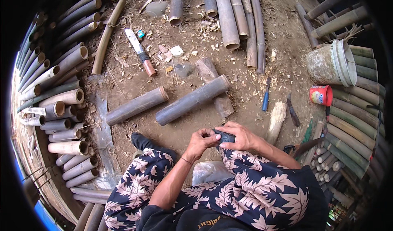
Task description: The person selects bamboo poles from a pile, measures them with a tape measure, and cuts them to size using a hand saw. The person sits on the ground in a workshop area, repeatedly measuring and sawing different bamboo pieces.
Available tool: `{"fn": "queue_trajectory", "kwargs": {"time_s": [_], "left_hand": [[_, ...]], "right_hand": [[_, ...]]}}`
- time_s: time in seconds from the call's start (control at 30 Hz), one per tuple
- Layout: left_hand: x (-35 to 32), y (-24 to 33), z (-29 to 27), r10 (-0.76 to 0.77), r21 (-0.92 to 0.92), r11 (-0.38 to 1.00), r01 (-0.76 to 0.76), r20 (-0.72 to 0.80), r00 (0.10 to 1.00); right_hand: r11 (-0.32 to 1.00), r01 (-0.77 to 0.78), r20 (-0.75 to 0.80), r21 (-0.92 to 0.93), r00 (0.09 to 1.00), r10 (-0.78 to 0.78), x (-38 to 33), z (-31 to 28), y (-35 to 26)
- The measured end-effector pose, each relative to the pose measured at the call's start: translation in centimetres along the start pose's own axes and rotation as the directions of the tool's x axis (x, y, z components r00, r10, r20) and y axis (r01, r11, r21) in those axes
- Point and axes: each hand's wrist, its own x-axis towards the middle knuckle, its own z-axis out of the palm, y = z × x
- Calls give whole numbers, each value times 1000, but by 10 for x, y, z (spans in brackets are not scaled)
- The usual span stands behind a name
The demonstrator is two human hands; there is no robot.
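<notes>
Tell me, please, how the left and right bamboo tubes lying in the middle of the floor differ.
The right tube looks longer than the left tube. The right tube rests across a wooden board, while the left tube lies on the ground, clear of that board. Both are dark grey, with a lighter brown rim at the far end.

black shirt [174, 220]: yellow lettering [209, 222] | red tub [322, 88]: printed label [316, 97]

A white bucket [323, 66] is placed near a red tub [318, 96]. A grey stone [156, 9] is seen on the dirt floor [178, 136].
</notes>
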Motion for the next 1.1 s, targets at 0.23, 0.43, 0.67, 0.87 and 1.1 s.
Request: {"fn": "queue_trajectory", "kwargs": {"time_s": [0.23, 0.43, 0.67, 0.87, 1.1], "left_hand": [[11, -23, -52, 318, -54, 945, -322, -76, 945], [2, -15, -143, 266, -218, 792, -570, -718, 643], [24, -1, -151, 308, -36, 825, -564, -808, 503], [19, 8, -136, 783, 772, 621, -131, -609, 125], [83, 111, -16, 658, 765, 534, -360, -108, 746]], "right_hand": [[834, -133, 45, -535, 982, 185, 33, -32, -16], [590, -130, -107, -797, 992, 73, 80, -102, -21], [432, -203, -111, -879, 967, 228, 125, -122, -36], [482, -229, -43, -846, 930, 365, 128, -123, -22], [524, -211, -81, -825, 962, 259, 113, -118, -5]]}}
